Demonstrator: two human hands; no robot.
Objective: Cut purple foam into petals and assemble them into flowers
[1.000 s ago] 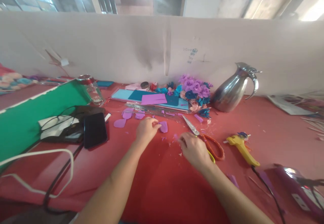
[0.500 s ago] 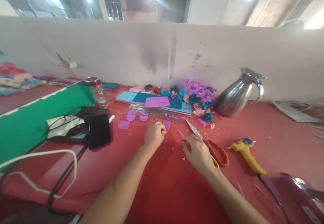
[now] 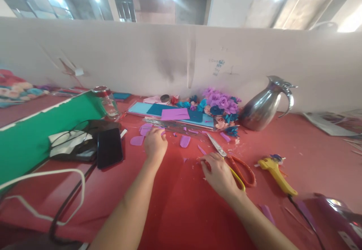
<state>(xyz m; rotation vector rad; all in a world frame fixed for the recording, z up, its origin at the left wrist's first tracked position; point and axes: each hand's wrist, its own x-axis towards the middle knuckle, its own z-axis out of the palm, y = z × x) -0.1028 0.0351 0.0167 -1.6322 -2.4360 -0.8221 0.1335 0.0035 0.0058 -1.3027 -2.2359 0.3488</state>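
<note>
My left hand (image 3: 155,144) reaches forward over the red table (image 3: 181,204), fingers bent down onto a few purple foam petals (image 3: 145,129); its back hides whether it grips one. Another purple petal (image 3: 184,141) lies loose just right of it. My right hand (image 3: 219,172) rests on the table with fingertips by small purple scraps (image 3: 201,150), holding nothing I can see. Scissors (image 3: 237,167) with orange and yellow handles lie touching its right side, blades pointing away.
Foam sheets (image 3: 172,114) and foam flowers (image 3: 219,106) lie by the back wall, next to a steel jug (image 3: 264,105). Right: yellow glue gun (image 3: 275,171), purple device (image 3: 336,212). Left: black phone (image 3: 109,147), glasses (image 3: 70,137), green sheet (image 3: 34,133), glass jar (image 3: 109,101), white cable (image 3: 42,174).
My left hand let go of the purple petal, which now lies on the table, and moved left and forward to the other petals. My right hand stayed beside the scissors.
</note>
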